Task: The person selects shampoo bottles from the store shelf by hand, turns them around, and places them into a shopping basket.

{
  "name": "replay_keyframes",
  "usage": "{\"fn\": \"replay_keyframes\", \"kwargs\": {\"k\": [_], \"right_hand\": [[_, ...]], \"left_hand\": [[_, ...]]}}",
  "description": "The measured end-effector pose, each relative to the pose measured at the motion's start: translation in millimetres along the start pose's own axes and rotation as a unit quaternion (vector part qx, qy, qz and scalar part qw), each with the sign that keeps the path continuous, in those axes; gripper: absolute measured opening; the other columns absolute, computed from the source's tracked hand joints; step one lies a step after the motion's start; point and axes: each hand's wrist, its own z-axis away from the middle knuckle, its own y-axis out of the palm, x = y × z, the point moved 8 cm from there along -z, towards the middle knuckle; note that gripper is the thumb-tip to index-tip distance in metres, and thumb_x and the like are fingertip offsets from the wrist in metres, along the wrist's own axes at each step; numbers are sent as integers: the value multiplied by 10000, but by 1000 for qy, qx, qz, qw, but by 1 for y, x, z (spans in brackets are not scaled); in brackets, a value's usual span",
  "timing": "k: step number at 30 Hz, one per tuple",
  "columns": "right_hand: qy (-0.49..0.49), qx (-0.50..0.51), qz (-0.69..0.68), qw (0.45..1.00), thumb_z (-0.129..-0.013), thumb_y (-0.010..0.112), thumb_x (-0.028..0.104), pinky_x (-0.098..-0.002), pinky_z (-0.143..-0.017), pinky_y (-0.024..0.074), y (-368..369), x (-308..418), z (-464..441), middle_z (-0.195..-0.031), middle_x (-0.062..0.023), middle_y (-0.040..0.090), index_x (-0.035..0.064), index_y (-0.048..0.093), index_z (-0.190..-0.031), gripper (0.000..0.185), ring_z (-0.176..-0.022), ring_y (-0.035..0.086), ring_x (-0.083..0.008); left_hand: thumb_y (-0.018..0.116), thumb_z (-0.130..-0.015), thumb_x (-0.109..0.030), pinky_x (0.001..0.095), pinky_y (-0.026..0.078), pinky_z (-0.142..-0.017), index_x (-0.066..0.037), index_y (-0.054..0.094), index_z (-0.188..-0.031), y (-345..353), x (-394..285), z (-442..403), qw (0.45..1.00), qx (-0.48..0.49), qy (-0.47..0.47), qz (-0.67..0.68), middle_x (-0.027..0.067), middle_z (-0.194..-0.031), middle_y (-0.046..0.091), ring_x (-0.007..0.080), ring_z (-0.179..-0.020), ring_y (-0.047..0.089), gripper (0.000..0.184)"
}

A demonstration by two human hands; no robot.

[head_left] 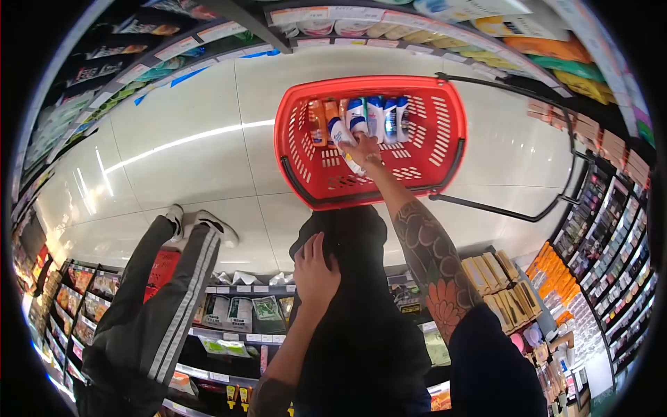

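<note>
A red shopping basket (333,193) stands on the floor in front of me. Along its far side, orange bottles (317,124) and blue-and-white bottles (390,121) are lined up in a row. My right hand (363,150) reaches down into the basket, its fingers closed around a white bottle (340,132) with a blue part, which lies tilted beside the row. My left hand (316,270) rests on my dark-clothed leg, fingers spread and holding nothing.
Another person (163,306) in dark striped trousers stands at the left, beside a second red basket (161,272). Loaded shelves (410,43) run along the far side, with more shelves (240,313) behind me. The basket's black handle (500,208) lies out to the right.
</note>
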Motion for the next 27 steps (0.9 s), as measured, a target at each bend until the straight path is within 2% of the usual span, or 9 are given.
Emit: {"fn": "replay_keyframes", "kwargs": {"k": [4,8,11,16,20,23,25,26,27], "right_hand": [[-13,-21,-42,999,-679,650,630,-406,-935,436,68,-9,-62,-1194,-243,522,27,534,-1234,828,-1062,544,-381],[-209,84,242,944,-782,597,477,-436,-889,459,108,29,-62,-1181,-279,535,-9,544,-1173,626,-1066,560,-371],[15,-128,-87,988,-796,610,344,-444,-801,513,72,-8,-55,-1000,-270,623,-65,506,-1143,546,-915,630,-378],[213,-11,-201,956,-871,536,246,-451,-791,516,22,-34,-2,-1027,-239,611,-25,518,-1106,359,-959,617,-362],[-50,-136,92,985,-885,438,74,-478,-736,514,-9,-58,24,-1055,-225,588,13,503,-1131,261,-951,609,-365],[-15,-108,15,994,-795,538,88,-499,-724,501,-47,-73,101,-1039,-251,589,19,412,-1282,507,-938,591,-398],[-211,-284,97,930,-805,549,149,-503,-666,504,-76,-69,162,-946,-258,614,29,419,-1296,522,-829,617,-407],[-169,-288,83,939,-819,534,172,-511,-667,496,-102,-65,192,-904,-267,618,22,428,-1297,512,-788,613,-421],[53,-85,-41,994,-844,493,186,-514,-720,487,-141,-57,230,-919,-288,613,36,453,-1281,463,-847,602,-436]], "left_hand": [[631,-765,-127,413,494,-842,-100,510,-1206,-9,18,-10,1000,3,-21,0,67,-1200,548,318,-1079,526,459],[639,-757,-116,414,511,-790,-120,521,-1193,-12,25,-11,1000,-1,-23,-1,51,-1177,561,318,-1040,551,452],[639,-758,-122,405,511,-796,-101,534,-1171,-9,21,-8,1000,10,-18,1,55,-1174,560,315,-1044,545,427],[636,-760,-133,419,501,-814,-98,549,-1145,-3,16,2,1000,0,1,-2,58,-1150,561,314,-1045,538,396],[621,-755,-153,431,493,-820,-94,561,-1117,13,8,22,999,26,9,-31,66,-1167,549,338,-1054,522,371],[595,-763,-185,490,477,-827,-85,569,-1120,25,3,39,995,51,28,-84,88,-1239,501,389,-1072,501,372],[559,-784,-220,562,447,-850,-84,567,-1158,34,5,56,988,68,63,-127,120,-1341,419,463,-1116,460,398],[539,-800,-239,596,428,-870,-89,563,-1181,31,4,67,985,54,94,-132,137,-1395,370,502,-1143,433,410],[527,-810,-247,604,423,-886,-102,555,-1202,23,-2,77,984,91,93,-125,153,-1428,326,533,-1169,400,418]]}}
